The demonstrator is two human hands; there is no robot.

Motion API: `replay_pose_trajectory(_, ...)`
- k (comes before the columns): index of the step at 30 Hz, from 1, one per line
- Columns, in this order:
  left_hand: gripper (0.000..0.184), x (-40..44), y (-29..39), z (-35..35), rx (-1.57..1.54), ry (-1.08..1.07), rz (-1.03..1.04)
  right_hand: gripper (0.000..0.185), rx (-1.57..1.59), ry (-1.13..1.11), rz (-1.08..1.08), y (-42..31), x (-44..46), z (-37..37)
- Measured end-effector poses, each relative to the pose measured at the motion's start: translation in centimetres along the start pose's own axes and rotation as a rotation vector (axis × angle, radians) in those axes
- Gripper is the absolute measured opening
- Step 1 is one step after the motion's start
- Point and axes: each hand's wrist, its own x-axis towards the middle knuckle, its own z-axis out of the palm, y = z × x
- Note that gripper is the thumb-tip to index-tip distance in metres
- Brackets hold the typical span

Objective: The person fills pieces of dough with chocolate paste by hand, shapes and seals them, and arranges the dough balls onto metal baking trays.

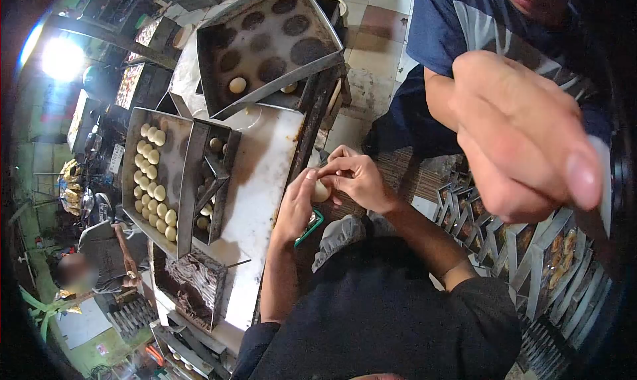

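Note:
My left hand and my right hand meet in front of my body at the table's edge. Between them is a pale, round dough ball, with the fingers of both hands closed around it. My fingers cover its upper part. Just below the hands shows a green-edged object, partly hidden by my left wrist. To the left, a metal tray carries rows of similar pale balls. Nearer me lies a rectangular tin of dark brown paste, with a thin stick jutting from its rim.
A co-worker's fist looms close at upper right. A stained tray with one pale ball stands at the table's far end. Stacked metal trays with browned pieces are at right. Another person is at far left.

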Motion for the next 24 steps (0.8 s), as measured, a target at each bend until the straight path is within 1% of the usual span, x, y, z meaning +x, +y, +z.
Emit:
replay_pose_trajectory(1, 0.039, -0.1, 0.1, 0.2, 0.108, -0.024, 0.005, 0.016, 0.065, 0.000, 0.072, 0.3, 0.1, -0.2)
replay_pose_trajectory(2, 0.035, 0.4, -1.7, -1.1, 0.398, -0.021, 0.088, 0.020, -0.008, -0.006, 0.001, 0.3, 0.1, -0.4)
replay_pose_trajectory(3, 0.035, 0.1, -1.3, -0.7, 0.396, -0.015, 0.086, 0.028, 0.002, -0.003, 0.000, 0.7, 0.2, -0.4)
replay_pose_trajectory(4, 0.034, -0.1, -0.5, 0.0, 0.510, 0.006, 0.194, 0.036, 0.012, 0.000, 0.000, 1.1, 0.3, -0.4)
replay_pose_trajectory(5, 0.032, -0.4, 0.4, 0.5, 0.624, 0.027, 0.301, 0.036, 0.015, -0.005, 0.002, 1.2, 0.3, -0.1)
replay_pose_trajectory(7, 0.030, -0.4, 1.0, 0.7, 0.657, 0.031, 0.302, 0.038, 0.081, 0.071, 0.010, 0.7, -0.1, 0.7)
replay_pose_trajectory(9, 0.029, 0.4, 0.2, 0.6, 0.766, 0.172, 0.390, 0.041, 0.065, 0.076, 0.012, 0.2, -0.4, 1.7)
replay_pose_trajectory(10, 0.028, 0.7, -0.4, 0.6, 0.798, 0.250, 0.448, 0.043, 0.288, 0.066, 0.111, 0.2, -0.7, 2.1)
replay_pose_trajectory(11, 0.028, 0.7, -0.6, 0.6, 0.801, 0.253, 0.444, 0.044, 0.383, 0.037, 0.131, 0.4, -0.8, 2.3)
replay_pose_trajectory(12, 0.027, 0.8, -0.5, 0.7, 0.840, 0.336, 0.467, 0.046, 0.479, 0.009, 0.153, 0.6, -0.9, 2.4)
replay_pose_trajectory(13, 0.027, 0.6, -0.3, 1.2, 0.833, 0.393, 0.471, 0.047, 0.573, -0.016, 0.179, 0.8, -1.0, 2.6)
replay_pose_trajectory(14, 0.026, 0.3, 0.1, 1.7, 0.824, 0.449, 0.474, 0.047, 0.535, -0.056, 0.183, 1.8, -0.9, 2.5)
replay_pose_trajectory(15, 0.026, 0.5, 0.0, 1.8, 0.823, 0.453, 0.476, 0.046, 0.496, -0.096, 0.187, 1.6, -0.7, 2.6)
replay_pose_trajectory(16, 0.027, 0.6, -0.2, 1.9, 0.842, 0.471, 0.570, 0.044, 0.512, -0.045, 0.296, 0.7, -0.8, 2.9)
replay_pose_trajectory(17, 0.027, 0.6, 0.0, 2.2, 0.848, 0.480, 0.620, 0.044, 0.506, -0.046, 0.297, 0.8, -0.8, 2.9)
replay_pose_trajectory(18, 0.027, 0.7, 0.1, 2.4, 0.854, 0.489, 0.670, 0.043, 0.547, -0.057, 0.252, 1.1, -0.6, 2.9)
replay_pose_trajectory(20, 0.030, -0.1, 1.0, 2.8, 0.882, 0.430, 0.715, 0.042, 0.596, -0.073, 0.210, 1.6, -0.6, 2.7)
replay_pose_trajectory(21, 0.033, -0.3, 1.1, 2.6, 0.894, 0.411, 0.727, 0.040, 0.633, -0.101, 0.230, 1.8, -0.7, 2.2)
replay_pose_trajectory(22, 0.039, -0.2, 0.9, 2.1, 0.687, 0.313, 0.667, 0.039, 0.652, -0.116, 0.244, 1.9, -0.6, 2.1)
replay_pose_trajectory(24, 0.057, -1.6, 1.6, 2.1, 0.334, 0.202, 0.475, 0.038, 0.693, -0.107, 0.259, 1.6, -0.2, 1.8)
